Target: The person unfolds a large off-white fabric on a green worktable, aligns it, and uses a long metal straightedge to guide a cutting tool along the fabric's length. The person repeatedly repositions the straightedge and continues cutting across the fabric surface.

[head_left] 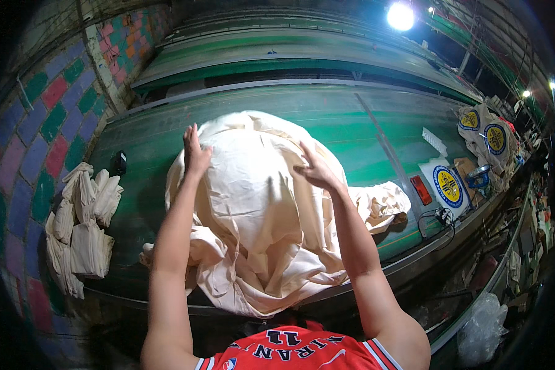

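A large cream cloth bundle (253, 185) bulges up on the green table in front of me, its loose folds hanging over the near edge. Against its upper left side rests my left hand (197, 154), fingers stretched and apart from the thumb. My right hand (317, 168) lies on the upper right side with the fingers spread. Neither hand grips the fabric. A twisted end of the cloth (382, 206) sticks out to the right, and another crumpled part shows at the lower left. What is inside the bundle is hidden.
Folded cream cloths (83, 228) are piled at the table's left end, near a small black object (118, 163). On the right lie a red rectangular object (420, 190), a round blue-yellow emblem print (448, 186), a blue tool (478, 177) and black cables (441, 217). More green tables (302, 52) stand behind.
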The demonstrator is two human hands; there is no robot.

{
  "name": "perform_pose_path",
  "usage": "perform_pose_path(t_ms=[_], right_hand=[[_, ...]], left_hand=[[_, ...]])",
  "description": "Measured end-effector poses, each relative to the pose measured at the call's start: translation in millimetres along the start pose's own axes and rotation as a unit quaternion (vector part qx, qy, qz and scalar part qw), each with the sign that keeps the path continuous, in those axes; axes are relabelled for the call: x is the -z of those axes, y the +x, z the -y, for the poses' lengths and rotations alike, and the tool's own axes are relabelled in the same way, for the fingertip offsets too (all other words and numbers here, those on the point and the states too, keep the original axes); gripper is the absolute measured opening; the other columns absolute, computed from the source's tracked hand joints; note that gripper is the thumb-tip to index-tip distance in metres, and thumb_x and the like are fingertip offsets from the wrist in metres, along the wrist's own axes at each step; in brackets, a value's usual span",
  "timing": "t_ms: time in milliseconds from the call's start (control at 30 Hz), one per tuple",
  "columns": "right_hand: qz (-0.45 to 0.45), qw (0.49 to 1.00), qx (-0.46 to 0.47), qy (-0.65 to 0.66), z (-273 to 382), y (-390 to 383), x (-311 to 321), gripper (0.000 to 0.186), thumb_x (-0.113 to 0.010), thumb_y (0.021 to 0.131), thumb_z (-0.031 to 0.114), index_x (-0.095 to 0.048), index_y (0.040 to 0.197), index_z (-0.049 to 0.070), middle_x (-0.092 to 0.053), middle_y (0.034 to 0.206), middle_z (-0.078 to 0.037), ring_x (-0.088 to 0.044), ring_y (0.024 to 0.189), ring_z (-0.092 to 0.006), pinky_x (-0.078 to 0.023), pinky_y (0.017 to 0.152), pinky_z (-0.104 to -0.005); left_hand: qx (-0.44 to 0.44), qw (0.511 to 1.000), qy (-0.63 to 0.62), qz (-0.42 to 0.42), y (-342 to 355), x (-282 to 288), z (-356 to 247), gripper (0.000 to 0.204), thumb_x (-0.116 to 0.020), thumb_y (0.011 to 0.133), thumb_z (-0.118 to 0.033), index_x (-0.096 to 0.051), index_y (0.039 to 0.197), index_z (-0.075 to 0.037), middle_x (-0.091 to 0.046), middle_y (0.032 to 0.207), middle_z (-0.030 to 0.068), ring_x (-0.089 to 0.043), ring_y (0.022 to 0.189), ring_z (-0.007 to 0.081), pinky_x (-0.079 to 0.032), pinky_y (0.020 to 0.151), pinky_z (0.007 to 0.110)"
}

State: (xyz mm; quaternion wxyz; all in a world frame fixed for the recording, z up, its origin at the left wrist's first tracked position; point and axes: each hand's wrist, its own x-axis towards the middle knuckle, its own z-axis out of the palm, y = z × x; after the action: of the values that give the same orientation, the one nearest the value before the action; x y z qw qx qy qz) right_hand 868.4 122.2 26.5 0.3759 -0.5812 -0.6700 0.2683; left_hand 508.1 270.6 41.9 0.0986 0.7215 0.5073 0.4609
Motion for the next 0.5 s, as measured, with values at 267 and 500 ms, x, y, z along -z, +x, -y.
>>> perform_pose_path(t_ms=[267,500], right_hand=[[0.086,0.992,-0.079,-0.052,-64.5,-96.7,-50.4,0.033,-0.063,0.084,0.015,-0.068,0.116,0.005,-0.071,0.092,-0.022,-0.070,0.080,-0.0327,-0.054,0.072,-0.0402],[0.186,0.949,-0.142,-0.210,-72.2,-180.9,-95.1,0.037,-0.060,0.089,0.025,-0.058,0.123,0.011,-0.064,0.114,-0.023,-0.066,0.096,-0.0423,-0.052,0.084,-0.0494]], left_hand=[[0.020,0.917,-0.056,0.393,-202.5,-20.2,-24.1,0.027,-0.063,0.085,-0.012,-0.068,0.107,0.002,-0.070,0.101,0.0204,-0.068,0.096,0.0316,-0.053,0.086,0.040],[0.074,0.782,0.090,0.612,-246.7,-17.8,-65.2,0.035,-0.066,0.088,-0.020,-0.063,0.115,0.001,-0.059,0.120,0.0250,-0.059,0.110,0.0408,-0.048,0.094,0.046]])
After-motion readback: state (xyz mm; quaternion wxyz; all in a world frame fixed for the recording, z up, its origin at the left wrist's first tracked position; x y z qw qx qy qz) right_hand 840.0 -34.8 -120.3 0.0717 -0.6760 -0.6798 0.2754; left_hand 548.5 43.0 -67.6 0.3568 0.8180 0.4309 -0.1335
